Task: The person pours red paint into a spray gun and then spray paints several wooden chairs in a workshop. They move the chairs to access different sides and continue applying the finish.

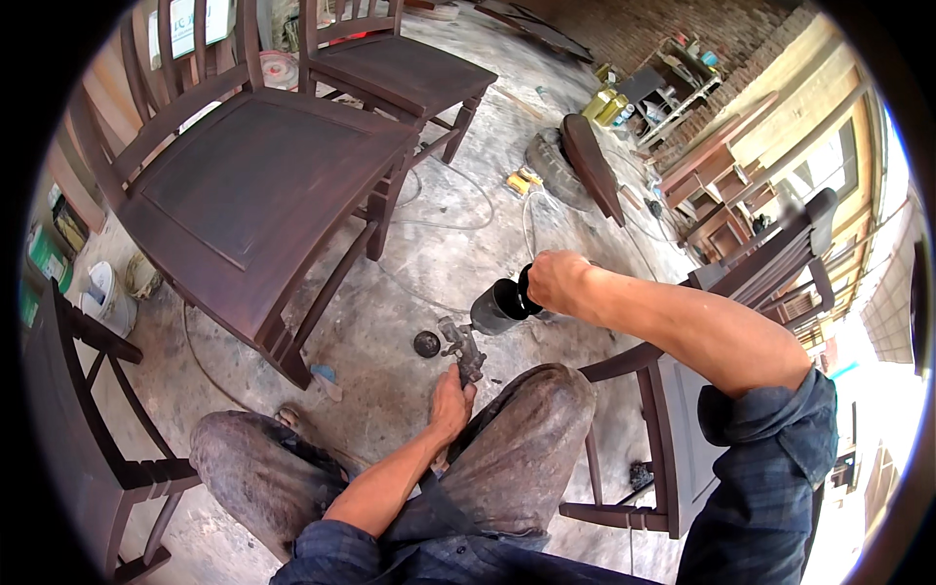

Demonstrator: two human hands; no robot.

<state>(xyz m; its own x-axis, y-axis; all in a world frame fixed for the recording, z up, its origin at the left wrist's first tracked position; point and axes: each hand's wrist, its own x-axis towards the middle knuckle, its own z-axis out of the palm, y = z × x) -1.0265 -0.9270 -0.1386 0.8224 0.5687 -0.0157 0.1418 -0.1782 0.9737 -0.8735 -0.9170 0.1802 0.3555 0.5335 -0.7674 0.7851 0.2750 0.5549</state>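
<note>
My left hand (450, 400) is wrapped round the handle of a paint-smeared spray gun (461, 343), held low between my knees. At the gun's upper right is a dark grey cup (494, 310), its mouth tilted to the right; whether it is fixed to the gun I cannot make out. My right hand (558, 280) grips a small black container (527, 290), its rim against or just over the cup's mouth. What is inside either vessel is hidden. A round black lid (426, 343) lies on the floor left of the gun.
Dark wooden chairs (263, 185) stand at the left, with another chair (673, 429) close by my right knee. Hoses (458, 226) snake over the stained floor. Farther off are a tyre (561, 166) with a dark wooden piece on it and a shelf (682, 88). White bucket (112, 302) at far left.
</note>
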